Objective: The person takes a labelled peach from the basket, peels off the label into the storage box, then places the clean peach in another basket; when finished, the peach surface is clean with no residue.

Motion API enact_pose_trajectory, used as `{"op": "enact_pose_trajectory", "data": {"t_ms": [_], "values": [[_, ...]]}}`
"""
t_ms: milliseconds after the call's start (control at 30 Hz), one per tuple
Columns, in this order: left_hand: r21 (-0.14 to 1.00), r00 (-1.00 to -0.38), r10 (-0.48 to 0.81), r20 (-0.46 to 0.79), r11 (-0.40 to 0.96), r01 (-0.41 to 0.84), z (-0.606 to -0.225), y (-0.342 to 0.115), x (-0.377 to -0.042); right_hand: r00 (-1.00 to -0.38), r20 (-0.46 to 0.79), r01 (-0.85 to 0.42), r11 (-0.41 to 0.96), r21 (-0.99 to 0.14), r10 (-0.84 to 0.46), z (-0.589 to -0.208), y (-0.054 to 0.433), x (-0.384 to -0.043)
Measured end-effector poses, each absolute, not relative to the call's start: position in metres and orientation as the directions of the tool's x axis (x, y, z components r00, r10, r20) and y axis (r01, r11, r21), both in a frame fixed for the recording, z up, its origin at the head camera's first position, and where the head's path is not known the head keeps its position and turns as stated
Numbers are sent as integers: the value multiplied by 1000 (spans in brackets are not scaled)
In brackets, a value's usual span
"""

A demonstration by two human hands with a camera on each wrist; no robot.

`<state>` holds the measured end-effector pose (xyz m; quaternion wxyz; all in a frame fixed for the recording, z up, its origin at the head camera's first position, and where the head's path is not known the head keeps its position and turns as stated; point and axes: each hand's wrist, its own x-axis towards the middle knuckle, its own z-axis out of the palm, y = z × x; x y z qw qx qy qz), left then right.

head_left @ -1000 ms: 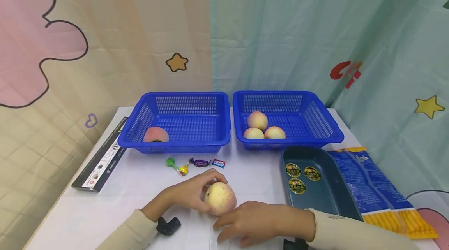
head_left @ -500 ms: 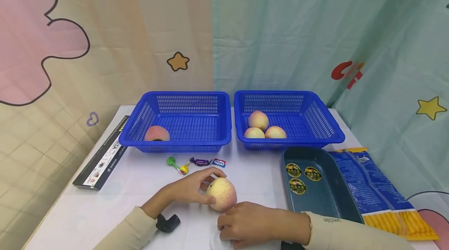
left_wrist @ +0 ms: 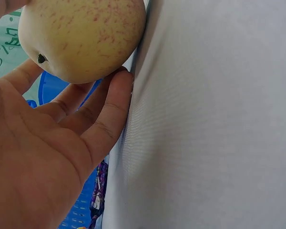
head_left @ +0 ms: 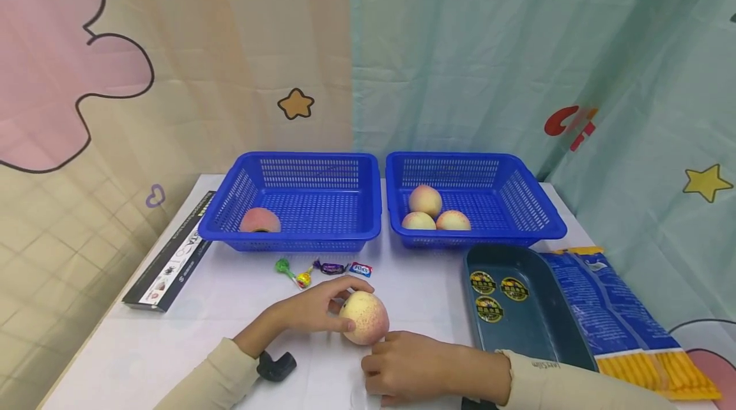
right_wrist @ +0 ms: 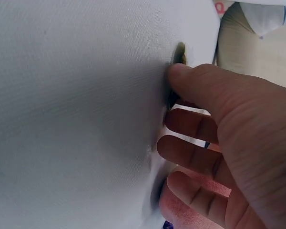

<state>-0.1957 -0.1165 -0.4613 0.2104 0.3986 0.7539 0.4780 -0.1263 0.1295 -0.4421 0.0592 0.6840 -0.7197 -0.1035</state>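
Observation:
My left hand (head_left: 324, 308) grips a pale yellow peach (head_left: 365, 318) with a pink blush near the front of the white table. In the left wrist view the peach (left_wrist: 83, 38) sits between thumb and fingers, its dark stem pit showing. Just right of and below it, my right hand (head_left: 411, 366) is low on the tabletop with fingers bent. The right wrist view shows its thumb against a thin, dark round sticker (right_wrist: 180, 51) with a gold edge, pinched at the table; most of it is hidden. A clear round piece (head_left: 363, 395) lies below those fingers.
Two blue baskets stand behind: the left basket (head_left: 310, 246) holds one peach (head_left: 260, 220), the right basket (head_left: 489, 241) three. Candies (head_left: 332, 268) lie before them. A dark tray (head_left: 526, 333) with three round stickers, a blue-yellow bag (head_left: 609, 314), a black box (head_left: 169, 257) and a black elbow-shaped piece (head_left: 277, 366) flank the hands.
The peach has moved slightly up and right in my left hand. My right hand has shifted a little right, its spread fingers drawing together and bending at the tabletop.

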Motion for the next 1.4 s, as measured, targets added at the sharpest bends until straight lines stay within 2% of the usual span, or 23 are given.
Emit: {"op": "enact_pose_trajectory", "data": {"t_ms": [133, 233, 300, 400, 500, 567, 633, 733, 900, 1067, 1233, 1400], "values": [[897, -585, 808, 65, 210, 390, -462, -116, -197, -44, -35, -987, 38, 155, -998, -438, 131, -129], [907, -583, 810, 61, 198, 371, -462, -116, -198, -53, 40, -999, 54, 2, -998, -427, 137, -134], [912, -586, 808, 58, 196, 360, -463, -116, -198, -96, 116, -988, 81, -131, -989, -415, 144, -137], [914, -590, 805, 59, 193, 356, -465, -117, -200, -247, 210, -907, 149, -394, -946, -395, 164, -141], [916, -590, 805, 55, 195, 351, -466, -118, -201, -494, 266, -748, 248, -616, -828, -377, 193, -141], [916, -594, 803, 52, 198, 348, -466, -118, -201, -662, 274, -627, 314, -713, -698, -369, 214, -140], [916, -602, 797, 48, 205, 345, -465, -119, -201, -791, 257, -514, 375, -772, -555, -364, 235, -139], [915, -612, 790, 49, 210, 344, -464, -120, -202, -896, 194, -369, 425, -826, -400, -363, 265, -139], [914, -601, 798, 50, 205, 349, -466, -119, -202, -940, 70, -250, 536, -806, -334, -372, 314, -141], [920, -593, 803, 49, 195, 340, -467, -120, -202, -927, -63, -225, 682, -696, -369, -385, 343, -144], [919, -598, 800, 47, 199, 339, -468, -120, -202, -911, -145, -267, 822, -504, -385, -394, 344, -147], [913, -604, 795, 47, 211, 350, -468, -121, -203, -964, -155, -174, 951, -255, -218, -403, 333, -150]]}}
